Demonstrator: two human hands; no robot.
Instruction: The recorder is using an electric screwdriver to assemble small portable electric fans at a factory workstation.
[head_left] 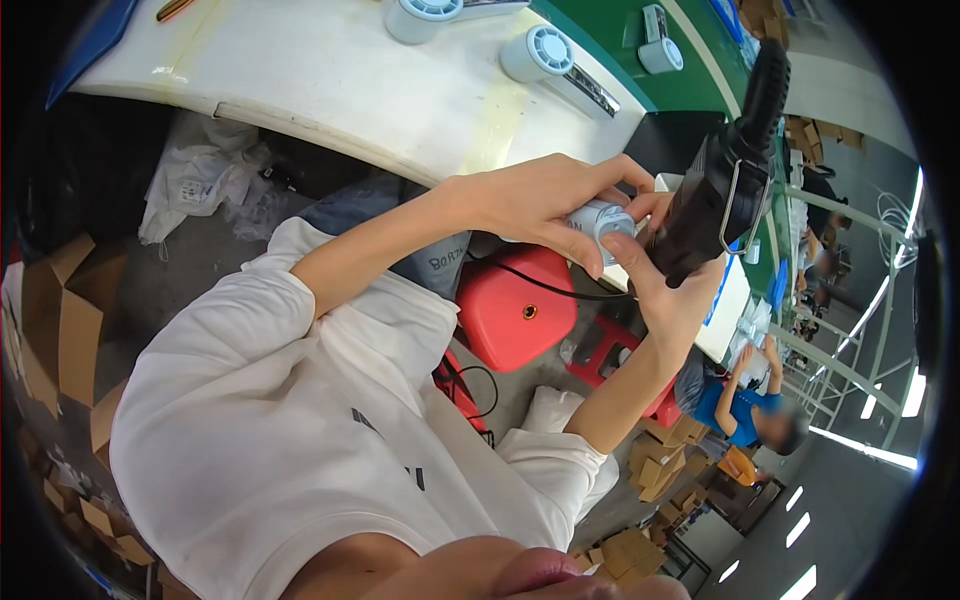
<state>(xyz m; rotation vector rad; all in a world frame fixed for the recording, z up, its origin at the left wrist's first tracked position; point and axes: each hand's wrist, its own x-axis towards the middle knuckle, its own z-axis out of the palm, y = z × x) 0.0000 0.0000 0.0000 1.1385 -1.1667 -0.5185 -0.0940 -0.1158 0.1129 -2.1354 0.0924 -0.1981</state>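
Note:
A light-blue cylindrical piece [604,222] with a clear or pale round end is held between my hands over the edge of the bench. My left hand [545,205] is closed round it, fingers behind and thumb along the near side. My right hand [690,290] has its thumb pressed against the piece's end. A black electric screwdriver [705,195] with a wire hanging loop and ribbed cord sleeve stands tilted in the right hand's grip, hiding part of its fingers and palm. Its tip is not visible.
On the white bench [330,90] stand light-blue parts with slotted round faces [538,53], beside metallic strips. Another such part [660,55] sits on the green surface. Below are a red stool [515,310], a black cable and cardboard boxes [75,330]. A co-worker in blue [738,412] works farther along.

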